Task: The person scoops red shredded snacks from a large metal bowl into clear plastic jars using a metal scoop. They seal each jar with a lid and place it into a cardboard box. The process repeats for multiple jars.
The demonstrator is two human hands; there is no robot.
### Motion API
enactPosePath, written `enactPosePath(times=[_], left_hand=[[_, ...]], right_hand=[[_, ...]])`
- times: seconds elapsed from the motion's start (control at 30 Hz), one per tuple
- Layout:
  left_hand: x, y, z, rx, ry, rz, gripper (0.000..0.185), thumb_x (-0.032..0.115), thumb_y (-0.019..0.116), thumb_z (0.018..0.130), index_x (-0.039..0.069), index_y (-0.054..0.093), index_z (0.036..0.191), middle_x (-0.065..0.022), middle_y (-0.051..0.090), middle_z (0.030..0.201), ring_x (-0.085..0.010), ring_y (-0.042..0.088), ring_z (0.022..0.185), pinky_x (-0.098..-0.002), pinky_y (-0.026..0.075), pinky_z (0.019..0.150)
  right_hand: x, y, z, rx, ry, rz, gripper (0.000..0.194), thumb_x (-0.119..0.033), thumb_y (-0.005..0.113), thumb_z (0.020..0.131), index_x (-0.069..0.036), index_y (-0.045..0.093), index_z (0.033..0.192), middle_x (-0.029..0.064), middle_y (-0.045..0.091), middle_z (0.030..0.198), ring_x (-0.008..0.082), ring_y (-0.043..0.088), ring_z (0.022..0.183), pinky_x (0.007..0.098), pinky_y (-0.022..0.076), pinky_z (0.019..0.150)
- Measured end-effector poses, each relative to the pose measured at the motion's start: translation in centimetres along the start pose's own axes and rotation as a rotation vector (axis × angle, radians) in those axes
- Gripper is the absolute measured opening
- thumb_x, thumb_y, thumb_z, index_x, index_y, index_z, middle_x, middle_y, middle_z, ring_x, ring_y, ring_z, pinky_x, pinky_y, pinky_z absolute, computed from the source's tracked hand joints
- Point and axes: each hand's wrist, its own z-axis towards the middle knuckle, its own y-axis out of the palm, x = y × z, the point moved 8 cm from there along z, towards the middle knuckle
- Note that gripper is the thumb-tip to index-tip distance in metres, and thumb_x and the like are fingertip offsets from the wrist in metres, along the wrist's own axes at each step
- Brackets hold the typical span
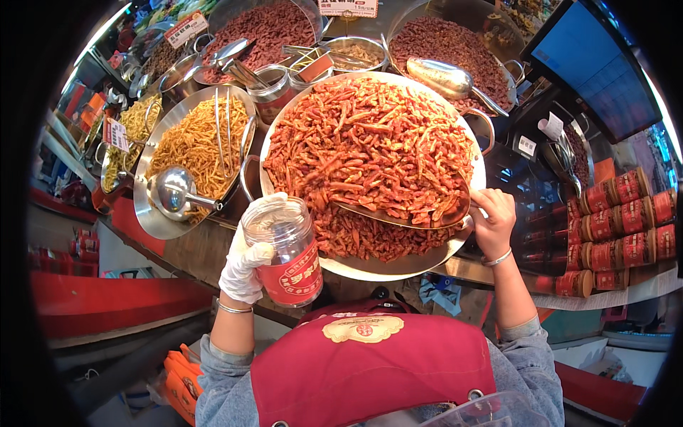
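Note:
My left hand (pixel 243 267), in a white glove, grips a clear plastic jar (pixel 291 256) with a red label. The jar has no lid on, and its mouth is beside the left edge of a large round metal pan (pixel 373 271). Dried red chili pieces (pixel 368 128) are heaped in the pan. My bare right hand (pixel 492 216) holds a metal scoop (pixel 463 200) by its right end, over the pan's lower right. The scoop is loaded with chili pieces and lies against the heap; its handle is mostly hidden by my fingers.
Left stands a pan of yellow-orange strips (pixel 200 133) with a ladle (pixel 176 192) and tongs (pixel 221 133). Behind are pans of dark red pieces (pixel 267 32) and a metal scoop (pixel 440 77). Right are a monitor (pixel 592 64) and stacked red-labelled jars (pixel 600 256).

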Motion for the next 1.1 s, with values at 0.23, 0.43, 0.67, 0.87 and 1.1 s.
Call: enactPosePath(times=[0.23, 0.43, 0.67, 0.87, 1.1], left_hand=[[3.5, 2.8, 0.7, -0.018, 0.025, 0.616, 0.092, 0.027, 0.092, 0.057, 0.002, 0.043, 0.131, -0.0112, 0.060, 0.116, -0.0204, 0.057, 0.111, -0.0349, 0.046, 0.098], [2.8, 9.3, 4.7, -0.197, -0.063, 0.559, 0.086, 0.021, 0.094, 0.057, -0.002, 0.043, 0.123, -0.0115, 0.056, 0.116, -0.0175, 0.056, 0.108, -0.0324, 0.046, 0.095], [4.3, 13.9, 6.5, -0.189, 0.262, 0.728, 0.083, 0.025, 0.091, 0.058, -0.003, 0.042, 0.119, -0.0147, 0.060, 0.112, -0.0216, 0.059, 0.105, -0.0320, 0.047, 0.093], [4.0, 13.1, 7.0, -0.144, 0.262, 0.759, 0.083, 0.025, 0.091, 0.057, -0.001, 0.041, 0.117, -0.0157, 0.060, 0.111, -0.0217, 0.059, 0.104, -0.0334, 0.048, 0.091], [4.8, 12.4, 5.4, -0.182, 0.471, 0.597, 0.079, 0.019, 0.089, 0.056, 0.003, 0.041, 0.115, -0.0110, 0.056, 0.109, -0.0192, 0.056, 0.100, -0.0315, 0.047, 0.091]], right_hand=[[-0.4, -4.9, 3.3, 0.042, -0.066, -0.045, 0.035, -0.002, 0.072, 0.062, -0.009, 0.069, 0.096, 0.0043, 0.063, 0.083, 0.0217, 0.058, 0.077, 0.0334, 0.0387, 0.077], [-1.3, -10.9, 10.9, -0.081, -0.280, -0.123, 0.028, -0.013, 0.074, 0.068, -0.007, 0.070, 0.095, 0.0019, 0.059, 0.074, 0.0209, 0.054, 0.077, 0.0337, 0.0367, 0.081], [-3.7, -16.3, 16.9, -0.272, -0.272, -0.236, 0.022, -0.011, 0.071, 0.068, -0.010, 0.070, 0.091, -0.0017, 0.054, 0.069, 0.0165, 0.048, 0.076, 0.0306, 0.0340, 0.084], [-5.4, -18.3, 17.8, -0.273, -0.304, -0.336, 0.023, -0.010, 0.073, 0.069, -0.010, 0.070, 0.092, -0.0021, 0.053, 0.069, 0.0163, 0.047, 0.074, 0.0306, 0.0340, 0.082], [-6.1, -20.5, 16.7, -0.212, -0.231, -0.250, 0.028, -0.002, 0.070, 0.072, -0.006, 0.068, 0.099, 0.0001, 0.056, 0.076, 0.0143, 0.050, 0.075, 0.0282, 0.0385, 0.075]])
